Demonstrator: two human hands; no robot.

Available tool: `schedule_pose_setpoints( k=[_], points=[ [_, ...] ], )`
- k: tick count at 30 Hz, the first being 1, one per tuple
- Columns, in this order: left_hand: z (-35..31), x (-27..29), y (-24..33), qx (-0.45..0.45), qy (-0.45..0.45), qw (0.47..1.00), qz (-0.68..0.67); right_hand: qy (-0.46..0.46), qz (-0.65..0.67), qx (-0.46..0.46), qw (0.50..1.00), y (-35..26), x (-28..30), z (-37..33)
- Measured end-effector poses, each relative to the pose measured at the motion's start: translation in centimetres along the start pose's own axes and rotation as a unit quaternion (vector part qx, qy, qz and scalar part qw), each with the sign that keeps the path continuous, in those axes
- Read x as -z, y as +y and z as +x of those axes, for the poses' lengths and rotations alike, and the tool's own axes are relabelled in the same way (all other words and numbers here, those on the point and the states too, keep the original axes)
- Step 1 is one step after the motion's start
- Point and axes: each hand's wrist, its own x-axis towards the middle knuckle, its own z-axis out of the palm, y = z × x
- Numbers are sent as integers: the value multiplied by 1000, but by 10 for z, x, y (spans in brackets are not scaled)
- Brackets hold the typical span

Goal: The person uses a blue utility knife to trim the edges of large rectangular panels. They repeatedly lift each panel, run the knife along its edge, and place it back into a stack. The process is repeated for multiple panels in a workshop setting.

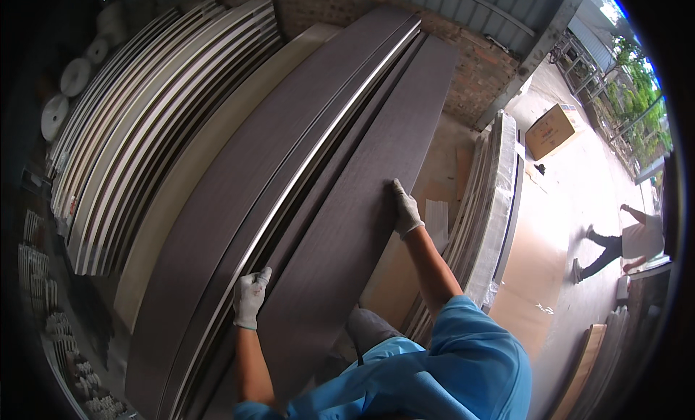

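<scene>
A long, dark brown wood-grain panel [355, 181] leans in front of me, nearest to my body. My right hand [407, 208], in a pale work glove, grips its right edge, thumb on the face and fingers partly hidden behind. Lower down on the other side, my left hand [250, 298], also gloved, is closed at the panel's left edge, by the gap; some of its fingers are out of sight. Beyond that gap lean more dark brown panels [239, 166], one with a bright white edge.
A beige panel [217, 159] and a row of upright boards [166, 101] stand at the left. Wrapped boards [496, 195] lean at the right. Farther off are a cardboard box [554, 132] and a walking person [641, 235]. A brick wall [481, 76] rises behind.
</scene>
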Motion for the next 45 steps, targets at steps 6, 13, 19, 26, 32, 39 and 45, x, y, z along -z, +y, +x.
schedule_pose_setpoints(
  k=[6,13,19,26,32,39,45],
  points=[
    [36,-32,-30,-8,-2,998,60,92,-9,-32,995,13,-10,42],
    [49,-48,-57,-302,80,914,259,12,-64,20,998,20,11,58],
    [27,-46,-35,40,59,992,-101,-241,-65,-73,966,1,31,61],
    [-25,-20,22,148,108,972,-149,-129,-153,-48,979,-12,23,55],
    [-163,18,-40,32,484,864,135,-68,-210,6,975,-20,18,50],
    [-415,-27,-193,474,654,284,-517,-75,-159,-37,984,-22,18,61],
    [-375,-42,-212,239,640,192,-704,-46,-210,-83,973,-38,26,91]
  ],
)
